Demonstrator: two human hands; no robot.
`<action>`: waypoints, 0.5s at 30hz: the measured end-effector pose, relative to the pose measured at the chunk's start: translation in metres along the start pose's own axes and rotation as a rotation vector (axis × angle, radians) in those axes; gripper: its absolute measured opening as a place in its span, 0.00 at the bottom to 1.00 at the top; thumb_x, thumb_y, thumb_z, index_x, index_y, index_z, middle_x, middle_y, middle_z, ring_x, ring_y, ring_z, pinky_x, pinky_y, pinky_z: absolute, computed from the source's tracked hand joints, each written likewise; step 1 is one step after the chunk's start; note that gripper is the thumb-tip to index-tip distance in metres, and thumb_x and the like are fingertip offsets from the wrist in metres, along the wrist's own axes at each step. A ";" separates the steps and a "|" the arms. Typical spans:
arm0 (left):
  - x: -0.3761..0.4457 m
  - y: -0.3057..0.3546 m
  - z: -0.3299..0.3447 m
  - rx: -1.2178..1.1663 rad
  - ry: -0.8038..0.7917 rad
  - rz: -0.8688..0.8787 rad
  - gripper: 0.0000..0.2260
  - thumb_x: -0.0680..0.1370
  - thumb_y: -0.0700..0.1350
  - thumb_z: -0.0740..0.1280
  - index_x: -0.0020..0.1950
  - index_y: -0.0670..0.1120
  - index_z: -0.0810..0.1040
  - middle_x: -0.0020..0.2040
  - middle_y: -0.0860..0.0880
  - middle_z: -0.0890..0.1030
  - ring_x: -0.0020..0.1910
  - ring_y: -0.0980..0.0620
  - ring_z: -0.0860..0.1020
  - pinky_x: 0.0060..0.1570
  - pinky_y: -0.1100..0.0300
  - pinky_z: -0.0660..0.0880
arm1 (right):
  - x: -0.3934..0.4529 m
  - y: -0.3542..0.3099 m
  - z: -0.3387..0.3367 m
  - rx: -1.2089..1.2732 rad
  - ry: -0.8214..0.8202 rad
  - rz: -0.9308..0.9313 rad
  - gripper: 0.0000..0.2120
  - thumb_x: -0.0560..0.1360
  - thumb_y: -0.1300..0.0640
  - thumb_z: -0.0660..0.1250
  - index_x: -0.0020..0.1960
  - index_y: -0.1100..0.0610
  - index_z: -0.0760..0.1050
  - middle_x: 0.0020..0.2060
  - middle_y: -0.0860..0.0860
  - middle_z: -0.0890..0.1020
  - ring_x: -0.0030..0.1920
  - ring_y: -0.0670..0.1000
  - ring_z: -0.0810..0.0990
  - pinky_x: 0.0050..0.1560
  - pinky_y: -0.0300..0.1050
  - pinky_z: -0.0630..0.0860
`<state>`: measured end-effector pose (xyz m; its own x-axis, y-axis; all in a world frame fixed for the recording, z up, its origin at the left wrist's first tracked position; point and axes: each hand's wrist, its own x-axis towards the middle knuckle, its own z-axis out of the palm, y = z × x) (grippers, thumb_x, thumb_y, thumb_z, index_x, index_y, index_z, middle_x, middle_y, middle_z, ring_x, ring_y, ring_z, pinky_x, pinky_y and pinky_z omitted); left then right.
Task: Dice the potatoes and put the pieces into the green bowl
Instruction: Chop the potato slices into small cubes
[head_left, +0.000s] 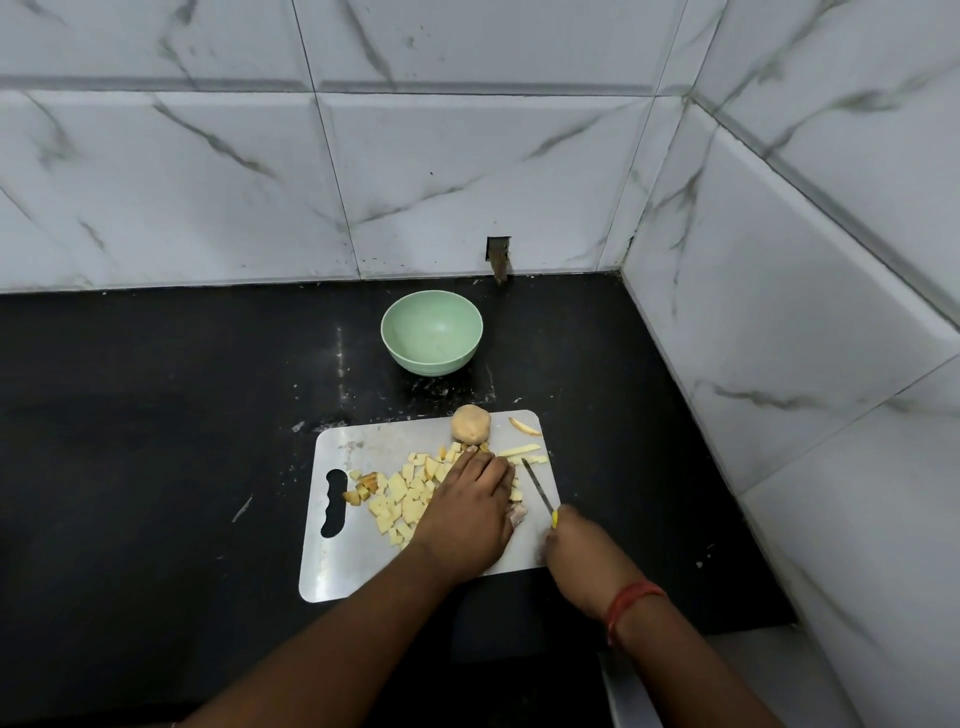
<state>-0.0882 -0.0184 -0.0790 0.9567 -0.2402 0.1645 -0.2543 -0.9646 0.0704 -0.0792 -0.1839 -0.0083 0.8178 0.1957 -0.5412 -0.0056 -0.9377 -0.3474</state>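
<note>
Left hand (470, 512) fingers flat on potato dice (397, 501), right hand (574, 545) fingers curled round knife (537, 486), cutting board (363, 566), green bowl (432, 332) behind on black bench (156, 441)

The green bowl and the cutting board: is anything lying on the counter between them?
In the head view, only bare black counter with pale specks separates the green bowl from the cutting board. An uncut potato sits at the board's far edge.

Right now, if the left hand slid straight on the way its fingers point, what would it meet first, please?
Probably the whole potato at the cutting board's far edge: the left hand lies flat on the diced pieces, fingers pointing towards it.
</note>
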 end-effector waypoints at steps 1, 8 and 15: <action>0.000 -0.001 0.000 -0.004 0.007 0.001 0.27 0.82 0.58 0.56 0.72 0.41 0.75 0.68 0.46 0.75 0.71 0.46 0.70 0.77 0.48 0.60 | 0.001 -0.002 -0.002 0.002 0.007 -0.002 0.08 0.81 0.58 0.55 0.57 0.59 0.68 0.52 0.58 0.79 0.47 0.55 0.79 0.42 0.43 0.69; -0.006 -0.001 0.001 -0.024 0.026 -0.024 0.27 0.83 0.58 0.57 0.73 0.41 0.74 0.68 0.46 0.75 0.70 0.46 0.70 0.77 0.48 0.62 | 0.004 -0.010 -0.004 -0.029 -0.001 -0.006 0.07 0.80 0.61 0.55 0.57 0.59 0.67 0.54 0.58 0.79 0.49 0.56 0.79 0.43 0.42 0.68; -0.002 -0.003 -0.001 -0.029 -0.010 -0.021 0.28 0.83 0.59 0.55 0.73 0.42 0.74 0.69 0.46 0.75 0.72 0.46 0.69 0.77 0.46 0.60 | 0.009 -0.011 0.003 -0.131 -0.001 -0.017 0.11 0.80 0.62 0.55 0.61 0.61 0.66 0.54 0.58 0.79 0.49 0.55 0.80 0.39 0.40 0.70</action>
<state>-0.0891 -0.0151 -0.0789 0.9632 -0.2210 0.1531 -0.2378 -0.9660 0.1018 -0.0737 -0.1711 -0.0117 0.8163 0.2125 -0.5371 0.0837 -0.9636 -0.2541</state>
